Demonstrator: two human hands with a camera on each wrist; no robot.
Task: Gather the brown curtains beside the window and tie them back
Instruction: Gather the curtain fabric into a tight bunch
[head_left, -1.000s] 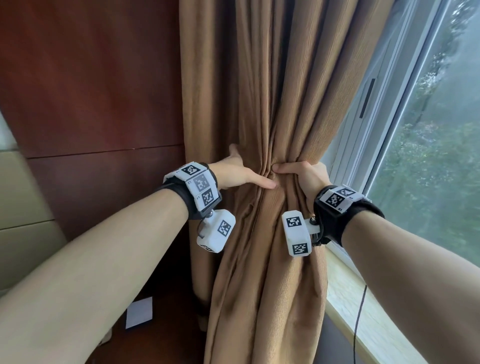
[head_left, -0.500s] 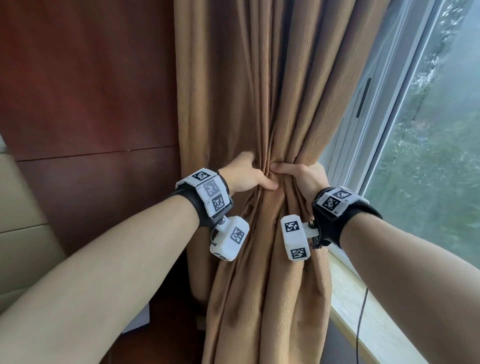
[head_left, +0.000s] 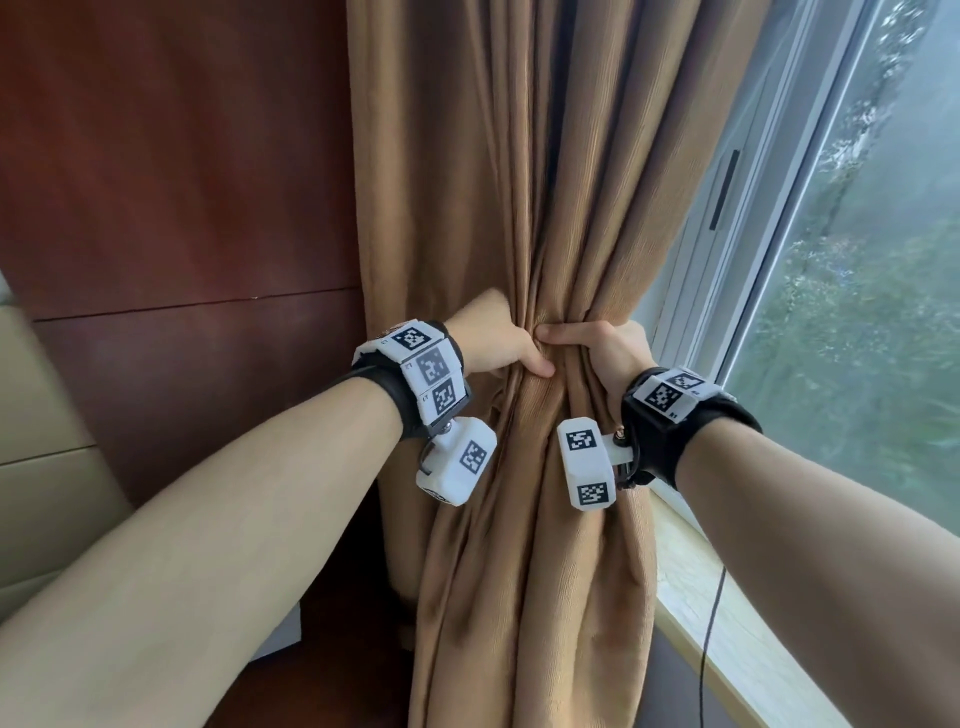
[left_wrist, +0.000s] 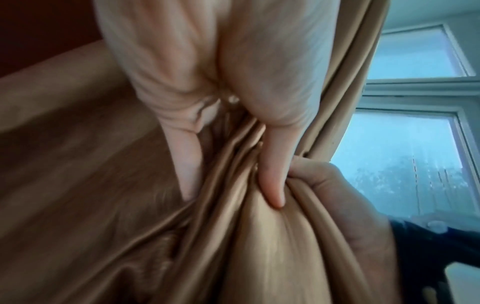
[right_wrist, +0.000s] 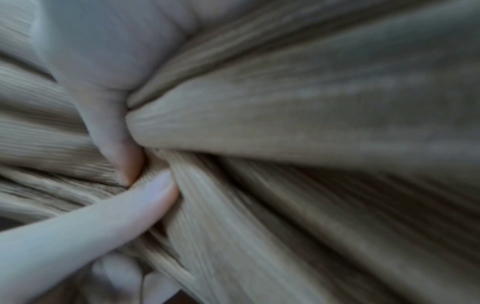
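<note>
The window frame (head_left: 691, 270) and sill (head_left: 691, 597) crowded my right hand (head_left: 608, 348); the wood panelling (head_left: 182, 208) stood left of the curtains (head_left: 519, 182), with open room beside my left hand (head_left: 493, 338).

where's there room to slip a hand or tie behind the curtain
Free: the dark gap between the curtain and the wood panel wall, below the left hand. Bare sill beside the window. Crowded at the pinch, where the right hand meets it.

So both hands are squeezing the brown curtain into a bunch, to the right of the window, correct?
Not quite: the head view shows the window on the curtain's right. Left hand and right hand do squeeze it into a bunch.
</note>
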